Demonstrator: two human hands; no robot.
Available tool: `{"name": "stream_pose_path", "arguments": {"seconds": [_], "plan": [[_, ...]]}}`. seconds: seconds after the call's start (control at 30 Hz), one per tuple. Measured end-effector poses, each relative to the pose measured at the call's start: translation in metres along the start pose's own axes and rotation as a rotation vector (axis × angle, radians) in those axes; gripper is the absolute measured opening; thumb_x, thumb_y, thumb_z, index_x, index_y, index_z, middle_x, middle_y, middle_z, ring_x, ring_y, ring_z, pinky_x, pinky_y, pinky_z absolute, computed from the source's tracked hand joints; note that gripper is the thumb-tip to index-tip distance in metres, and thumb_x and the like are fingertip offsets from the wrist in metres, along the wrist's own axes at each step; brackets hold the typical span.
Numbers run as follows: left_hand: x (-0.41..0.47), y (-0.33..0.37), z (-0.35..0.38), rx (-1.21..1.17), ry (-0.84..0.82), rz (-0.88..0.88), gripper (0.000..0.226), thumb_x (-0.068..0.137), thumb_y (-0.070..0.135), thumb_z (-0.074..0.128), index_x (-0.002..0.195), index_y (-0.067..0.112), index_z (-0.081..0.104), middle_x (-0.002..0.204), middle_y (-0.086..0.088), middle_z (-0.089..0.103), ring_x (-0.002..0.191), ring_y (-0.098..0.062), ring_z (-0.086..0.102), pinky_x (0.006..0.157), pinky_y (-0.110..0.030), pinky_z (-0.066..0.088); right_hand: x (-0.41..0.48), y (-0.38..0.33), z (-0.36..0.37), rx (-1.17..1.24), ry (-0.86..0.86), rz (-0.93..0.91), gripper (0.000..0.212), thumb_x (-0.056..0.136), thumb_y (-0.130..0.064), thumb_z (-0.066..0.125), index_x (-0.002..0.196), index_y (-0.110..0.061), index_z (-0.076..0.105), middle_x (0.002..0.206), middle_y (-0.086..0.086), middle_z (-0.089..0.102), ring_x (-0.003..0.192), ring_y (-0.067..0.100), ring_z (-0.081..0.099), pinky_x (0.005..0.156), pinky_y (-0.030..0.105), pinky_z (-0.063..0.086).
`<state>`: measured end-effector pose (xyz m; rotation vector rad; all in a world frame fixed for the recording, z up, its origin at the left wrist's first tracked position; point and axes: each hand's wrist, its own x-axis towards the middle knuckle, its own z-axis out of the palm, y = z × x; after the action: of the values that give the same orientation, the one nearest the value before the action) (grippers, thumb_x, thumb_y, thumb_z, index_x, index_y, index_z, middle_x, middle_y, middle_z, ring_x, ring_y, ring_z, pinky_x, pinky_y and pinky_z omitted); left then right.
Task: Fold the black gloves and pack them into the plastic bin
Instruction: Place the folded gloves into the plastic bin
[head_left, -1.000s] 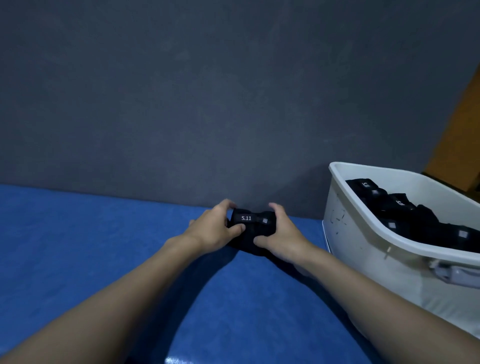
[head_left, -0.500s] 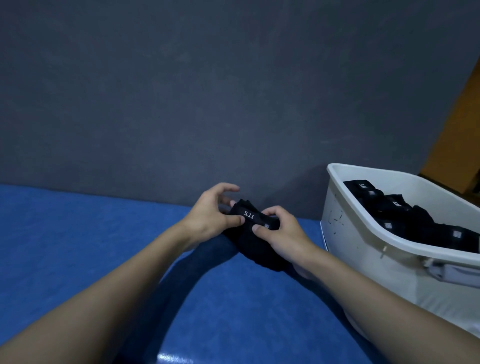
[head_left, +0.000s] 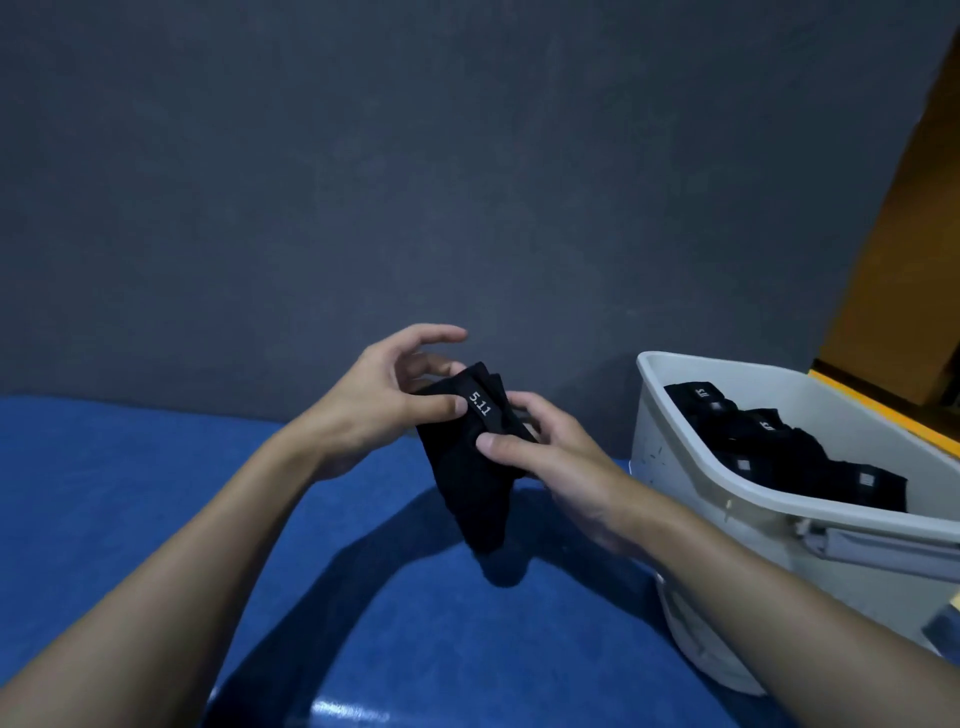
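Held up between both hands: gloves (head_left: 478, 457), black, marked 5.11, hanging clear above the desk (head_left: 156, 493), just left of the bin (head_left: 727, 488). Clamped on them from either side: left hand (head_left: 384, 410) with thumb pressed beside the mark and index finger raised free; right hand (head_left: 545, 457) pinching a little lower, thumb on the front.

A second ago pressed flat on the desk as a tight bundle; since then lifted and turned on end, lower part dangling loose. Possibly half unrolled, though hard to tell in such dark cloth. Likely means the fold needs a last tuck before packing.

In the bin, a row of packed gloves (head_left: 779, 447) along the far side. Behind, a grey wall (head_left: 415, 182).
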<state>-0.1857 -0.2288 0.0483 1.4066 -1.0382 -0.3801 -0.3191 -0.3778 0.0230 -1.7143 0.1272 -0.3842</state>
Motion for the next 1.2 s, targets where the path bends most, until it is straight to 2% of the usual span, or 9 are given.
{"name": "stream_pose_path", "arguments": {"seconds": [0.1, 0.37, 0.5, 0.6, 0.7, 0.93, 1.07, 1.13, 1.2], "plan": [[-0.006, 0.011, 0.001, -0.072, -0.012, 0.035, 0.058, 0.083, -0.008, 0.069, 0.129, 0.026, 0.058, 0.106, -0.002, 0.068, 0.099, -0.014, 0.067, 0.077, -0.028, 0.056, -0.007, -0.011, 0.001, 0.097, -0.038, -0.007, 0.052, 0.075, -0.024, 0.072, 0.124, -0.018, 0.056, 0.107, 0.007, 0.071, 0.101, 0.017, 0.067, 0.092, 0.032, 0.051], [-0.010, 0.048, 0.012, -0.021, -0.021, 0.137, 0.057, 0.081, -0.007, 0.073, 0.126, 0.025, 0.061, 0.115, -0.003, 0.070, 0.105, -0.019, 0.068, 0.090, -0.033, 0.056, -0.032, -0.048, -0.006, 0.027, -0.044, -0.088, 0.049, 0.075, -0.012, 0.070, 0.119, -0.013, 0.050, 0.092, 0.011, 0.071, 0.083, 0.022, 0.067, 0.075, 0.033, 0.052], [0.001, 0.070, 0.028, 0.046, 0.075, 0.196, 0.049, 0.080, 0.000, 0.077, 0.120, 0.025, 0.063, 0.117, -0.002, 0.069, 0.099, -0.019, 0.070, 0.094, -0.038, 0.055, -0.043, -0.069, -0.022, -0.103, 0.028, -0.214, 0.055, 0.087, -0.005, 0.069, 0.131, -0.026, 0.041, 0.108, 0.013, 0.071, 0.094, 0.021, 0.070, 0.082, 0.037, 0.057], [0.016, 0.085, 0.047, 0.046, 0.100, 0.234, 0.043, 0.079, 0.002, 0.079, 0.114, 0.022, 0.065, 0.116, -0.005, 0.067, 0.094, -0.022, 0.068, 0.090, -0.044, 0.056, -0.053, -0.084, -0.039, -0.188, 0.057, -0.285, 0.066, 0.089, -0.006, 0.067, 0.138, -0.036, 0.033, 0.113, 0.009, 0.070, 0.098, 0.014, 0.069, 0.086, 0.030, 0.055], [0.034, 0.096, 0.071, 0.049, 0.092, 0.266, 0.039, 0.078, 0.002, 0.080, 0.110, 0.020, 0.066, 0.116, -0.009, 0.066, 0.090, -0.023, 0.067, 0.088, -0.045, 0.057, -0.066, -0.094, -0.058, -0.213, 0.105, -0.321, 0.070, 0.090, -0.002, 0.063, 0.142, -0.037, 0.031, 0.122, 0.007, 0.064, 0.105, 0.013, 0.067, 0.092, 0.034, 0.054], [0.077, 0.097, 0.130, 0.051, 0.042, 0.250, 0.038, 0.073, 0.016, 0.083, 0.106, 0.022, 0.067, 0.110, -0.005, 0.067, 0.090, -0.016, 0.066, 0.088, -0.044, 0.057, -0.096, -0.107, -0.107, -0.325, 0.297, -0.354, 0.055, 0.089, 0.000, 0.064, 0.129, -0.033, 0.047, 0.115, 0.000, 0.052, 0.084, 0.016, 0.072, 0.068, 0.029, 0.059], [0.093, 0.093, 0.159, 0.070, -0.027, 0.230, 0.037, 0.080, 0.012, 0.080, 0.113, 0.019, 0.062, 0.117, -0.008, 0.059, 0.081, -0.017, 0.064, 0.074, -0.037, 0.061, -0.103, -0.104, -0.143, -0.442, 0.421, -0.298, 0.037, 0.087, -0.006, 0.069, 0.115, -0.029, 0.062, 0.112, -0.009, 0.055, 0.080, 0.004, 0.069, 0.070, 0.022, 0.057], [0.098, 0.085, 0.168, 0.117, -0.062, 0.227, 0.037, 0.082, 0.012, 0.079, 0.113, 0.020, 0.062, 0.116, -0.007, 0.055, 0.083, -0.016, 0.060, 0.082, -0.042, 0.059, -0.106, -0.100, -0.163, -0.480, 0.463, -0.231, 0.037, 0.087, -0.011, 0.070, 0.116, -0.032, 0.063, 0.114, -0.011, 0.056, 0.086, 0.008, 0.069, 0.072, 0.022, 0.055], [0.102, 0.074, 0.173, 0.206, -0.096, 0.232, 0.032, 0.083, 0.014, 0.077, 0.112, 0.020, 0.064, 0.117, -0.007, 0.058, 0.091, -0.016, 0.059, 0.091, -0.039, 0.054, -0.108, -0.094, -0.184, -0.532, 0.518, -0.134, 0.037, 0.086, -0.016, 0.072, 0.118, -0.034, 0.063, 0.116, -0.010, 0.055, 0.099, 0.017, 0.066, 0.083, 0.033, 0.057]]}}
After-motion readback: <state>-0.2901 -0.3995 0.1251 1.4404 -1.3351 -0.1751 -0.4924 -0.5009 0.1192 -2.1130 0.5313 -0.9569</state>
